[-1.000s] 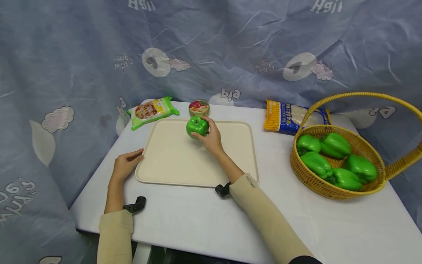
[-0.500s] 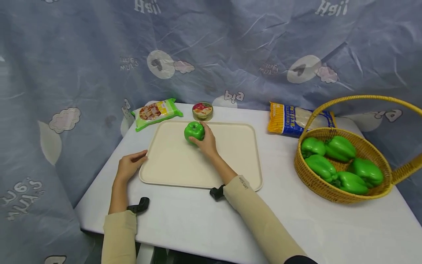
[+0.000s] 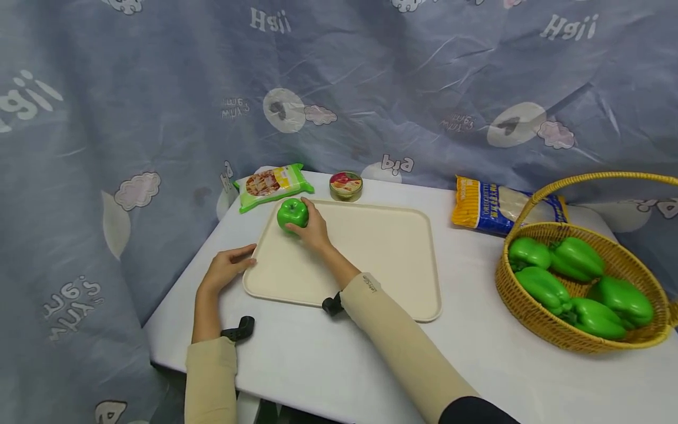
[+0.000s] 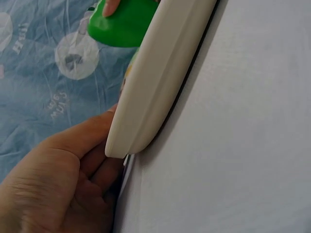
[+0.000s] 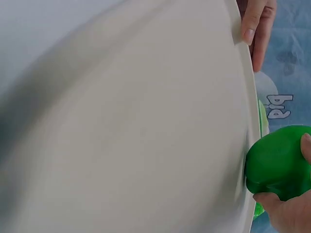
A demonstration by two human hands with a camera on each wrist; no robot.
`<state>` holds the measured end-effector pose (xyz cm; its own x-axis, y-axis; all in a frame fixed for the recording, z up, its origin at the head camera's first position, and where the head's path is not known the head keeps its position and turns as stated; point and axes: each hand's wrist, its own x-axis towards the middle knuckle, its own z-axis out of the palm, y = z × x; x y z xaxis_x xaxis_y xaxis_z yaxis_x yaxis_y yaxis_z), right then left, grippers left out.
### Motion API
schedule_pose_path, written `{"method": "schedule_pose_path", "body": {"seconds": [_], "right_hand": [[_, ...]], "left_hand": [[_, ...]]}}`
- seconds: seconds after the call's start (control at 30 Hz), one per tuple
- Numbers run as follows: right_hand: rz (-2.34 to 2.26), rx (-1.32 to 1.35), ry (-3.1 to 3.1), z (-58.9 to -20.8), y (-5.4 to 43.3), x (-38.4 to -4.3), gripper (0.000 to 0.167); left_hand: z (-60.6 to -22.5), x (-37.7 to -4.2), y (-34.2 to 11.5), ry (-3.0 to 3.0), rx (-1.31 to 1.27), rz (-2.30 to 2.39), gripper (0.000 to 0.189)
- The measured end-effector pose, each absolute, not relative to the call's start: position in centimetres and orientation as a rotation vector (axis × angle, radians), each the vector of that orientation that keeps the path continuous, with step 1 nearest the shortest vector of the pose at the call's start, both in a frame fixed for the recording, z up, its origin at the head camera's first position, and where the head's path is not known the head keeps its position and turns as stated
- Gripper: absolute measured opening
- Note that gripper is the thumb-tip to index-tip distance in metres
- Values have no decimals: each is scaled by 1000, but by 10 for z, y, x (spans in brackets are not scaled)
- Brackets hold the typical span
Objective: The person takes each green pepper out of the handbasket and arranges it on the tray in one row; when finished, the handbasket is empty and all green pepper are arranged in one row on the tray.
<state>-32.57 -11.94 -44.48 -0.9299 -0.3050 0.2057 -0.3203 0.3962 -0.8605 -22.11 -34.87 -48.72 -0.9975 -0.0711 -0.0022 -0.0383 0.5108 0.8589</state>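
Note:
My right hand (image 3: 316, 229) grips a glossy green bell pepper (image 3: 293, 214) between thumb and fingers, low over the back left part of a cream rectangular tray (image 3: 365, 259). In the right wrist view the pepper (image 5: 277, 162) overlaps the tray's rim, its underside right at the tray surface. At the tray's left edge is my left hand (image 3: 225, 270), which pinches the rim. Its thumb lies on the rim in the right wrist view, with the other fingers along the outer side. From the left wrist camera, the tray's edge (image 4: 141, 97) shows between thumb and fingers.
A yellow wicker basket (image 3: 529, 315) with a tall handle stands at the right, several green bell peppers (image 3: 577, 259) inside. Behind the tray are a green snack packet (image 3: 272, 186) and a small round tin (image 3: 346, 185). A blue and yellow pasta bag (image 3: 489, 203) lies at back right.
My right hand has carried the pepper leftward over the tray, from its back middle to its back left corner. My left hand stays at the tray's left edge. The head view has shifted slightly.

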Motion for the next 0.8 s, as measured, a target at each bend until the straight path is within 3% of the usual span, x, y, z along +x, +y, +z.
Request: {"method": "schedule_pose_path", "body": {"seconds": [0.8], "right_hand": [[1371,807,-2899,-432,-157,-330,85]], "left_hand": [[-483,-221,-352,-2713,53,-1712,57]]}}
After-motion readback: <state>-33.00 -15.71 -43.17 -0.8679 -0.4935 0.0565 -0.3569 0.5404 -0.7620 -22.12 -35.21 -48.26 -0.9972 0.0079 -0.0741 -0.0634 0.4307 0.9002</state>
